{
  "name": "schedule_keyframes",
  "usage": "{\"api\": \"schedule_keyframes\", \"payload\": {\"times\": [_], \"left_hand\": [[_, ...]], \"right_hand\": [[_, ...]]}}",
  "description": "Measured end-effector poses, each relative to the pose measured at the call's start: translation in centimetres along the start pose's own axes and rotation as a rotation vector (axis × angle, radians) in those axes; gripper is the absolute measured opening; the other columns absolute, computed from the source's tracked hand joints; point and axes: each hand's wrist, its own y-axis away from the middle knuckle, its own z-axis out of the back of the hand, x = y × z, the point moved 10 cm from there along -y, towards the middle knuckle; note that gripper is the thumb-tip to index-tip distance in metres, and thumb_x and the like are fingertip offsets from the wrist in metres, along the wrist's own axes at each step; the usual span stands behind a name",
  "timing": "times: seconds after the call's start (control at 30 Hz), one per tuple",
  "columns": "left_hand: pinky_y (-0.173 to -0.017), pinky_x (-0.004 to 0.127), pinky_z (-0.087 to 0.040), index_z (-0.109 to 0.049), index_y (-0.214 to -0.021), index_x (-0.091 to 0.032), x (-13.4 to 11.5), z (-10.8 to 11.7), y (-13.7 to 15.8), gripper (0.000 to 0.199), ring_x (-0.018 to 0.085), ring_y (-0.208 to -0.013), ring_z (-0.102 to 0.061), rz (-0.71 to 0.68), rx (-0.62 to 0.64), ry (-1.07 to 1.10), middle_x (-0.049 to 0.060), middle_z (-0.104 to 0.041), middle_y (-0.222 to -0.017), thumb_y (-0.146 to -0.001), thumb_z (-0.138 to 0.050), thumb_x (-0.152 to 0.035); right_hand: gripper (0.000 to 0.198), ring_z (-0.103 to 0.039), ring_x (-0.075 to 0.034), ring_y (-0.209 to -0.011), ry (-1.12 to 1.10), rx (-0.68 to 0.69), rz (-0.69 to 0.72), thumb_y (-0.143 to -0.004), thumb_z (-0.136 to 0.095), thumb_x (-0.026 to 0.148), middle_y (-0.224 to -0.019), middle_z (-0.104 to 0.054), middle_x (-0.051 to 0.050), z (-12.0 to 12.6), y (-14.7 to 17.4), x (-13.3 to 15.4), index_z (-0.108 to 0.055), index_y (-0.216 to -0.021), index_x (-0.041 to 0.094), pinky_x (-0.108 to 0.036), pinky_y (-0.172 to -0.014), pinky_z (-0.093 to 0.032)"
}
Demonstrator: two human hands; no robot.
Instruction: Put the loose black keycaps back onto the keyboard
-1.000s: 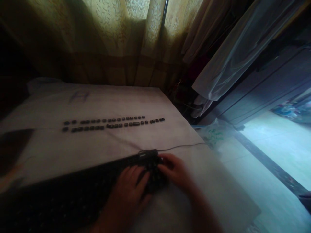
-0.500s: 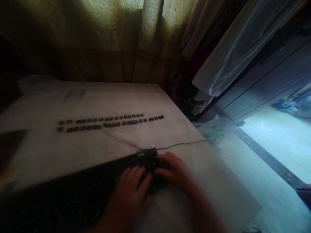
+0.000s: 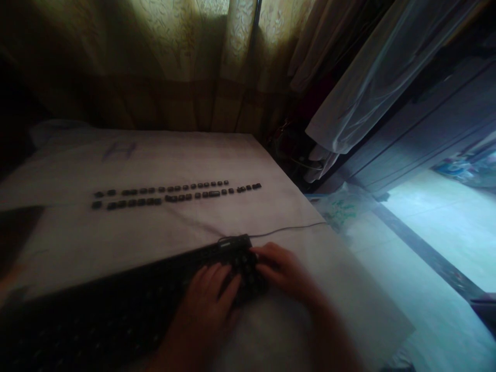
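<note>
A black keyboard [image 3: 127, 294] lies at a slant across the near part of the table, its left portion dark and blurred. My left hand [image 3: 207, 299] rests over its right half, fingers stretched out and spread on the keys. At the right end, beside the number pad [image 3: 244, 271], my right hand [image 3: 281, 268] has its index finger and thumb at the keyboard's edge with a gap between them; no object shows clearly in it. Beyond the keyboard, loose black keycaps lie in two rows, a far row [image 3: 177, 188] and a nearer row [image 3: 188, 197].
A thin cable [image 3: 289, 228] runs from the keyboard over the right edge of the pale-covered table [image 3: 201, 152]. Patterned curtains [image 3: 186, 46] hang behind. To the right are white hanging cloth [image 3: 349, 113], a plastic bag [image 3: 343, 206] and the tiled floor [image 3: 414, 263].
My right hand has shifted slightly right, and its thumb has come closer to the index finger. My left hand stays almost in place on the keyboard. The keycap rows look unchanged.
</note>
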Motion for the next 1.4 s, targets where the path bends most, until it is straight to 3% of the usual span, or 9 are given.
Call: {"api": "schedule_keyframes", "payload": {"times": [0.27,0.4,0.57,0.73,1.17,1.4], "left_hand": [[-0.098,0.052,-0.049,-0.054,-0.131,-0.017,-1.4,-0.2,-1.7,0.045,0.031,-0.116,-0.058,0.001,0.031,0.07,0.014,-0.06,-0.128,-0.087,-0.058,-0.025],[-0.097,0.054,-0.049,-0.055,-0.129,-0.015,-1.8,-1.2,-2.4,0.047,0.033,-0.115,-0.058,0.002,0.05,0.095,0.016,-0.06,-0.127,-0.085,-0.063,-0.029],[-0.098,0.052,-0.049,-0.055,-0.129,-0.016,-1.7,-1.4,-2.1,0.041,0.032,-0.118,-0.057,-0.008,0.034,0.087,0.015,-0.059,-0.129,-0.089,-0.057,-0.027],[-0.098,0.051,-0.049,-0.056,-0.128,-0.016,-1.6,-1.0,-2.0,0.038,0.032,-0.119,-0.057,-0.008,0.022,0.082,0.015,-0.06,-0.13,-0.092,-0.053,-0.027],[-0.099,0.052,-0.048,-0.056,-0.129,-0.016,-1.7,-1.2,-1.9,0.038,0.031,-0.12,-0.056,-0.001,0.043,0.086,0.015,-0.06,-0.131,-0.093,-0.052,-0.027],[-0.1,0.051,-0.048,-0.056,-0.13,-0.015,-1.6,-1.2,-1.8,0.038,0.03,-0.12,-0.056,0.011,0.025,0.073,0.014,-0.06,-0.131,-0.094,-0.049,-0.026]], "right_hand": [[0.035,-0.062,-0.017,-0.083,0.033,0.003,0.016,-0.085,-0.06,0.019,-0.092,-0.064,-0.003,-0.1,-0.1,-0.4,-0.066,-0.119,0.023,-0.031,-0.078,-0.049],[0.045,-0.06,-0.016,-0.079,0.031,0.019,0.042,-0.086,-0.059,0.018,-0.09,-0.062,-0.002,-0.1,0.0,-0.1,-0.059,-0.13,0.026,-0.03,-0.075,-0.049],[0.048,-0.06,-0.016,-0.088,-0.007,0.071,0.109,-0.087,-0.055,0.014,-0.097,-0.06,-0.003,-0.4,0.3,0.1,-0.057,-0.132,0.028,-0.032,-0.082,-0.049],[0.044,-0.062,-0.019,-0.094,-0.008,0.083,0.051,-0.085,-0.056,0.014,-0.105,-0.064,-0.005,-0.4,0.1,-0.5,-0.058,-0.128,0.025,-0.036,-0.087,-0.049],[0.036,-0.062,-0.018,-0.089,0.007,0.056,0.054,-0.085,-0.058,0.015,-0.099,-0.064,-0.004,-0.3,-0.2,0.0,-0.061,-0.12,0.023,-0.034,-0.082,-0.05],[0.043,-0.06,-0.015,-0.08,0.025,0.095,0.037,-0.083,-0.065,0.019,-0.098,-0.061,-0.003,-0.6,0.1,-0.5,-0.062,-0.125,0.026,-0.03,-0.076,-0.05]]}}
